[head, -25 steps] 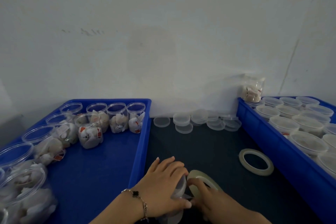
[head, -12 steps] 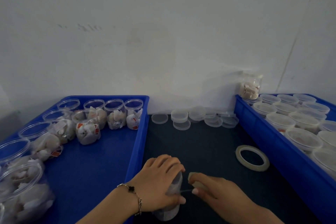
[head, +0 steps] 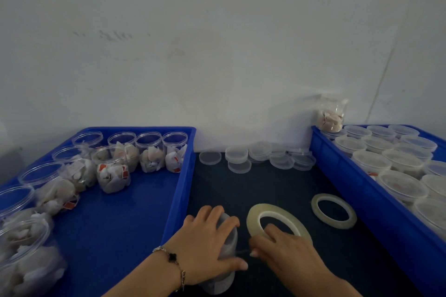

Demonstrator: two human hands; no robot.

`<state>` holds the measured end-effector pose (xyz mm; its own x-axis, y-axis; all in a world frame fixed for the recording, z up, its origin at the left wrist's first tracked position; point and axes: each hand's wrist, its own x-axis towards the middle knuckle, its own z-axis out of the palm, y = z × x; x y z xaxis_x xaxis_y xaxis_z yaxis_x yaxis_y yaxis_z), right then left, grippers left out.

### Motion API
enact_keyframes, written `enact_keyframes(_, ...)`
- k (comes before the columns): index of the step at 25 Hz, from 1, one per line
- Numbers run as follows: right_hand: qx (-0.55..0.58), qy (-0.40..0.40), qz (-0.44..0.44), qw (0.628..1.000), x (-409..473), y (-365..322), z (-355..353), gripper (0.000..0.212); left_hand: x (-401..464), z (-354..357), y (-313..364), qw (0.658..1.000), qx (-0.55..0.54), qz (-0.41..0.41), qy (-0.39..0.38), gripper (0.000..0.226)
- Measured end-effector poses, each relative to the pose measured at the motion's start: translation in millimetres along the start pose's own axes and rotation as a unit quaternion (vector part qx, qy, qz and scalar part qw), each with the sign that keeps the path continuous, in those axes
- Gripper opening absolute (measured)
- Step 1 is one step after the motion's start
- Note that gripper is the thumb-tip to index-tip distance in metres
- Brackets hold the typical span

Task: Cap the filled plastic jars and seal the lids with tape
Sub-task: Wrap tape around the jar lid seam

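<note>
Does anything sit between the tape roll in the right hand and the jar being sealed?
Nothing visible does. The right hand holds the tape roll just beside the jar gripped by the left hand, dark mat between.

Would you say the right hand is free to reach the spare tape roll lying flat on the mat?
Probably not yet: the right hand is holding its own tape roll. The path to the spare roll looks unobstructed.

Lower centre of frame: both forearms are seen bare, no sleeves. A thin chain bracelet with a dark clover-shaped charm is worn at the left wrist. Fingernails are kept short and pale.
</note>
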<state>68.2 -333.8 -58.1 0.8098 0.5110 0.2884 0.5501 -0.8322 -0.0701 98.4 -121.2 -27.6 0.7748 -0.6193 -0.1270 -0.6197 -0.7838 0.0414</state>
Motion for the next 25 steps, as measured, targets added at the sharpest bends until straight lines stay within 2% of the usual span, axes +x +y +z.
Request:
enact_keyframes(3, 0.034, -0.043, 0.018, 0.998, 1.4, 3.8, -0.4, 0.081, -1.2, -1.5, -0.7, 1.0, -0.001, 0.008, 0.013, 0.062)
enact_keyframes(6, 0.025, -0.019, 0.02, 0.999, 2.7, 0.2, -2.8, 0.083, -1.7, 0.6, 1.4, 0.999, 0.009, 0.011, 0.035, 0.055)
enact_keyframes(11, -0.029, 0.075, 0.057, 0.995, 9.5, -15.3, -0.6, 0.048, 0.2, 8.3, 2.5, 0.996, 0.041, -0.014, 0.076, 0.07)
enact_keyframes(13, -0.026, 0.099, 0.062, 0.993, 12.8, -21.5, 6.5, 0.043, 1.0, 9.9, 2.6, 0.995, 0.043, -0.017, 0.091, 0.07)
enact_keyframes(16, -0.004, 0.065, 0.084, 0.994, 18.7, -30.0, 10.2, 0.017, 2.0, 8.5, 2.9, 0.995, 0.033, -0.02, 0.097, 0.063)
enact_keyframes(17, 0.016, 0.097, 0.08, 0.992, 18.0, -31.1, 11.4, 0.014, 2.3, 7.9, 2.9, 0.994, 0.03, -0.021, 0.103, 0.062)
enact_keyframes(22, 0.02, 0.174, 0.071, 0.982, 16.7, -28.1, 16.8, 0.027, 1.1, 6.7, 4.0, 0.99, -0.037, -0.04, 0.126, 0.064)
enact_keyframes(25, 0.02, 0.201, 0.078, 0.976, 23.5, -26.9, 13.8, 0.03, -0.1, 3.2, 6.5, 0.982, -0.06, -0.055, 0.171, 0.07)
